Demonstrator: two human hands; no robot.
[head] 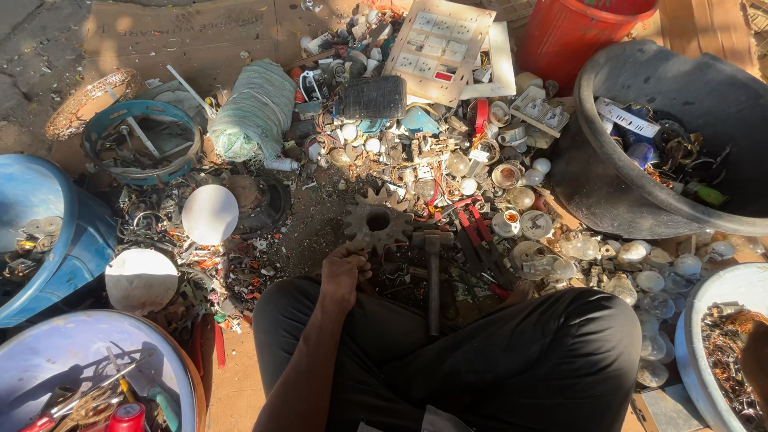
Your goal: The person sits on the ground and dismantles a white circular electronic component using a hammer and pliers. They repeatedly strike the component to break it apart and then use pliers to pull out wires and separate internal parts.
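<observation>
My knees, then scrap.
My left hand (pixel 344 276) curls loosely at the rusty gear's (pixel 378 222) lower edge; hammer (pixel 433 276) lies handle-toward-me just right; my right hand is unseen.

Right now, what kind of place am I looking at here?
Probably an outdoor scrap-sorting spot on the ground. A heap of broken bulbs and lamp parts lies in front, a large black tub holds mixed scrap, and a rusty toothed metal gear sits by the left hand.
</observation>
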